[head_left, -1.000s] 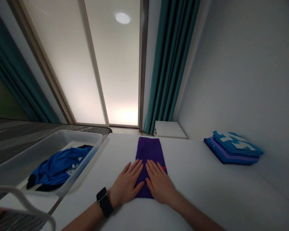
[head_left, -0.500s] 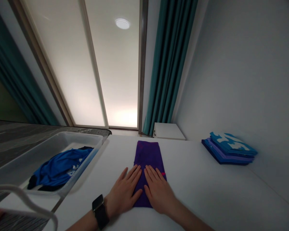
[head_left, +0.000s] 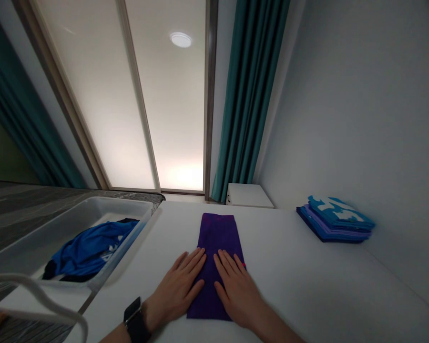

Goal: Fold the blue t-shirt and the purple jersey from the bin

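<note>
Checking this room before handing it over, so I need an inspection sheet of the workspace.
Surface: white table top, flat, with no marks visible.
Things at hand: folded purple cloth, flat on the table; stack of folded blue and purple cloths towards the wall.
Clutter: blue garment bunched in a translucent plastic bin; white hanger at lower left.
Grips: left hand, wearing a black wristwatch, and right hand both open, pressing flat on the cloth.
Cables: nothing seen.
Surroundings: teal curtains, frosted sliding door, white cabinet.
</note>
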The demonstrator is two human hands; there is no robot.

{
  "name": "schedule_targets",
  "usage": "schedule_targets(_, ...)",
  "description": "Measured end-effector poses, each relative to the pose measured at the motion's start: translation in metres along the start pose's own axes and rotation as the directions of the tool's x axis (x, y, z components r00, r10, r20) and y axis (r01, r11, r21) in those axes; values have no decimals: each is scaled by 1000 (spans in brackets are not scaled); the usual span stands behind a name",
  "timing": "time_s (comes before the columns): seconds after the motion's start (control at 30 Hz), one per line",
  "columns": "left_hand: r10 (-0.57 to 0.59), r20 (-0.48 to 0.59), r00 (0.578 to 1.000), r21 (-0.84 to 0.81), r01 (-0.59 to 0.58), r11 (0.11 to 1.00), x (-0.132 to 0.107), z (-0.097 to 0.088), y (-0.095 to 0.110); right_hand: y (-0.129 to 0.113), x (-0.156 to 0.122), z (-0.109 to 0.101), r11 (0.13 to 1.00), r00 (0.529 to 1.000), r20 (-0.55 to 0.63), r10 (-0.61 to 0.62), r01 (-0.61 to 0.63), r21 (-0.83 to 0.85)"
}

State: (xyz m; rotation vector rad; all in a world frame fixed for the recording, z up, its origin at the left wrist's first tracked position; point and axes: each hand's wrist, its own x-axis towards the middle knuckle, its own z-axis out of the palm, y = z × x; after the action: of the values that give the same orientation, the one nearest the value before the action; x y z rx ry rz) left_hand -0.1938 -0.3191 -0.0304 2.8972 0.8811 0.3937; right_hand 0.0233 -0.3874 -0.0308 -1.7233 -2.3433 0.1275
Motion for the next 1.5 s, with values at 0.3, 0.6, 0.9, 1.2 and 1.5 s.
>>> schedule_targets(0.3,55,-3,999,-17,-55,998,47,-8,-22,14,16,-10,1000,1000,-14,-12,12,-12)
schedule_targets(0.6,-25,4,1000,-60,25,998,50,14,-37,59,85,-18,999,993,-117,27,-23,30)
schedule_targets(0.9,-109,-35,993,-61,106,992,46,14,-41,75,146,-13,984,988,-97,124,-135,-119)
schedule_targets(1.2,-131,7,991,-74,131,989,46,11,-40,75,153,-6,972,987,-82,139,-152,-181)
schedule_targets(1.5,-122,4,993,-62,122,991,45,13,-40,77,158,-4,967,986,-86,140,-155,-202)
